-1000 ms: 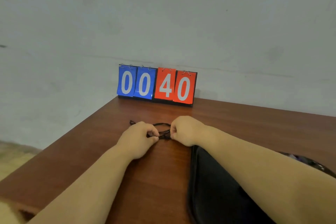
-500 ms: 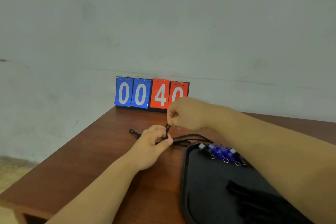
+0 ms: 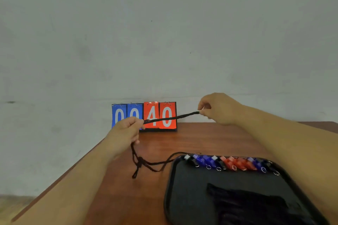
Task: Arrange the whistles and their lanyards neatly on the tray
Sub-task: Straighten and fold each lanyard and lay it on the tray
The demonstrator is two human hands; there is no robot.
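Note:
A black lanyard (image 3: 170,118) is stretched taut in the air between my hands. My right hand (image 3: 218,108) pinches one end, raised at the right. My left hand (image 3: 128,129) grips the cord lower at the left, and the slack hangs from it onto the table in loose loops (image 3: 146,163). A black tray (image 3: 186,193) lies at the lower right. Several whistles (image 3: 230,163), blue, black and red with metal rings, lie in a row along its far edge. A dark pile of lanyards (image 3: 243,201) lies on the tray below them.
A flip scoreboard (image 3: 162,115) reading 00 40 stands at the back of the brown wooden table (image 3: 201,139), against the grey wall. The table's left edge runs diagonally down to the lower left.
Both hands have lifted off the table and drawn apart, the right one up and to the right, pulling the lanyard straight between them. The view has tilted, showing more of the tray and the whistles.

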